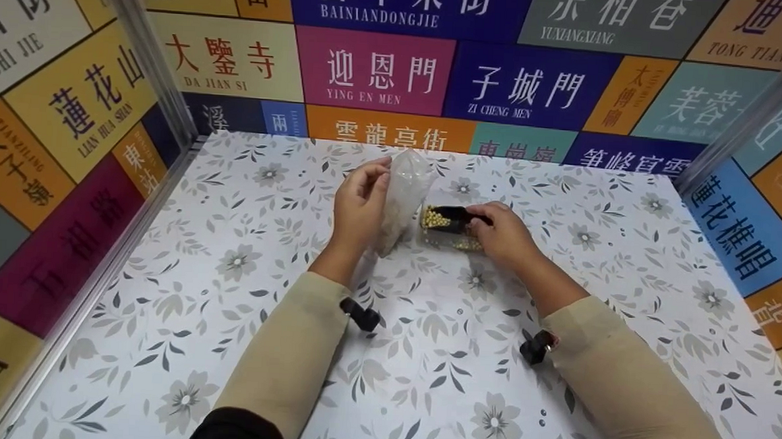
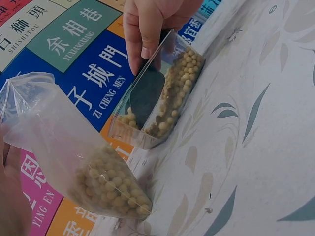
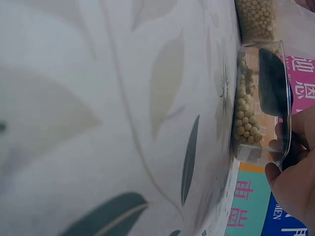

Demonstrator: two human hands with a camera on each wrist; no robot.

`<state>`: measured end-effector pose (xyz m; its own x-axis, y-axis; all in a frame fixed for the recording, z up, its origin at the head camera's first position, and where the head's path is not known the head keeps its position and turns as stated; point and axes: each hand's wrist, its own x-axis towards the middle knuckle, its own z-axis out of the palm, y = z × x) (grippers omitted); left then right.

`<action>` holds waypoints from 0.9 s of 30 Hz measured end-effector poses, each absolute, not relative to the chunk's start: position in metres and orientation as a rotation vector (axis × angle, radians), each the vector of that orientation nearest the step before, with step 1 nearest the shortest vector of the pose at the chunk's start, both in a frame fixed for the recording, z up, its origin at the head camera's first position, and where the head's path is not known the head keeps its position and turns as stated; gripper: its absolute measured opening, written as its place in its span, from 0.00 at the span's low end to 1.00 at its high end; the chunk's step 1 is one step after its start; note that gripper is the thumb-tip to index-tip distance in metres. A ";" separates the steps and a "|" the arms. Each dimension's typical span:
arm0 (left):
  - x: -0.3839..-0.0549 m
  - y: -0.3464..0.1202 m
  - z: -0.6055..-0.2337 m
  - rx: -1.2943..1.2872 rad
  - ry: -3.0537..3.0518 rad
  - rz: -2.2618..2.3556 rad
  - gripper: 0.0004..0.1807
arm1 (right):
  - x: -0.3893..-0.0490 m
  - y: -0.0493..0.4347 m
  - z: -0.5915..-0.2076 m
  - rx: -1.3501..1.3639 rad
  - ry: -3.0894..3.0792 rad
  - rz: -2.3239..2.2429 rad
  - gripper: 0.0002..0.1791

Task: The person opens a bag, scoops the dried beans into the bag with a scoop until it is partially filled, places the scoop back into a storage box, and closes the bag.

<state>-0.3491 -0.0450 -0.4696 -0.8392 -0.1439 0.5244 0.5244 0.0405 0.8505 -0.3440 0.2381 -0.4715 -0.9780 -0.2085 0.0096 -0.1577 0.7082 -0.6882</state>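
My left hand (image 1: 357, 208) grips the upper side of a clear plastic bag (image 1: 408, 187), which stands on the table with round yellow beans (image 2: 110, 189) in its lower part. To the right of the bag is a clear rectangular plastic box (image 2: 142, 141) with more of the same beans along its bottom. My right hand (image 1: 510, 236) holds the handle of a black scoop (image 1: 456, 217). In the head view, yellow beans fill the scoop's front end. The left wrist view shows the scoop's blade down inside the box; my left fingertips are largely out of that view.
The table (image 1: 424, 366) wears a white cloth printed with grey flowers and leaves. Colourful panels with Chinese lettering (image 1: 377, 74) stand behind it and along both sides. Clear upright edging (image 1: 154, 57) runs at the left corner.
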 end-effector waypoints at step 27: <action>-0.328 -0.038 -0.447 -0.314 -1.879 -1.850 0.07 | -0.332 0.261 -0.474 -0.220 2.797 -1.499 0.20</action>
<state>-0.3282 -0.0384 -0.4473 -0.8580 -0.1679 0.4854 0.4828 0.0590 0.8737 -0.3318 0.2609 -0.4735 -0.9896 -0.1029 0.1002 -0.1404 0.5465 -0.8256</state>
